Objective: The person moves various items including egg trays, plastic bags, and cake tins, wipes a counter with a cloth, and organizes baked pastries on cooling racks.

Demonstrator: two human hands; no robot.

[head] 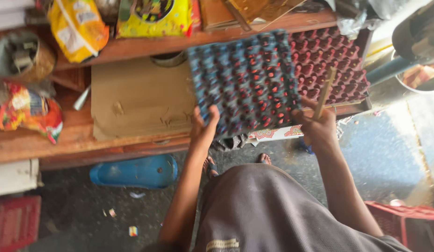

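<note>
Both hands grip blue egg tray (pixel 245 81): left hand (pixel 203 128) clamped on bottom edge, right hand (pixel 317 126) also pinching wooden stick (pixel 325 93).

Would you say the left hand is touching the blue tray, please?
Touching: the head view shows the left hand with its thumb and fingers wrapped over the bottom edge of the blue tray.

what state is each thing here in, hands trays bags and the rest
left hand: gripping the blue egg tray's lower edge
right hand: closed around a thin wooden stick
blue egg tray: lifted, tilted, empty cups
red egg tray: lying on the shelf, empty
cardboard sheet: flat on the shelf, dented
yellow bags: lying on the upper shelf
blue plastic piece: on the floor
</note>
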